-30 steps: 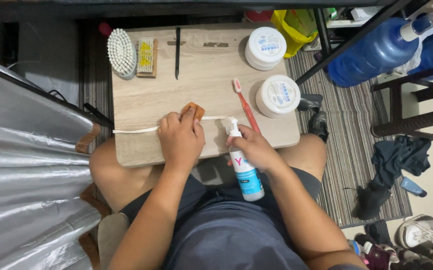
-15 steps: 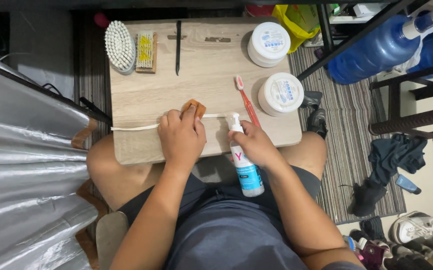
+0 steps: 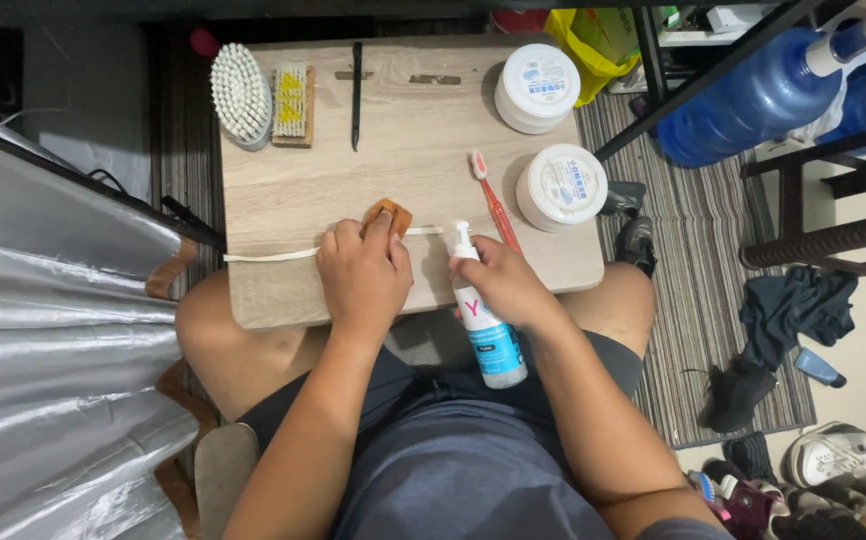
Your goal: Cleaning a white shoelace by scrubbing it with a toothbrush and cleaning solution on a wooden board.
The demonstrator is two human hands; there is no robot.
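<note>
Two white round tubs (image 3: 538, 88) (image 3: 561, 187) on the board, two brushes up top — one oval white-bristled (image 3: 241, 96), one wooden block (image 3: 293, 105). One red toothbrush (image 3: 491, 198), one pump bottle (image 3: 483, 320), one white shoelace (image 3: 273, 256), one black pen-like tool (image 3: 357, 80).

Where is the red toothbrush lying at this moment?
In the head view, the red toothbrush lies on the wooden board, right of centre, just left of the nearer white tub and above the right hand holding the pump bottle.

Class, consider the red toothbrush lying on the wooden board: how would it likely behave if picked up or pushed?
The red toothbrush looks thin and plastic, so probably light and stiff. Lying flat on the wooden board, it would likely slide, not tip. Its slim handle may pivot if pushed at one end.
</note>
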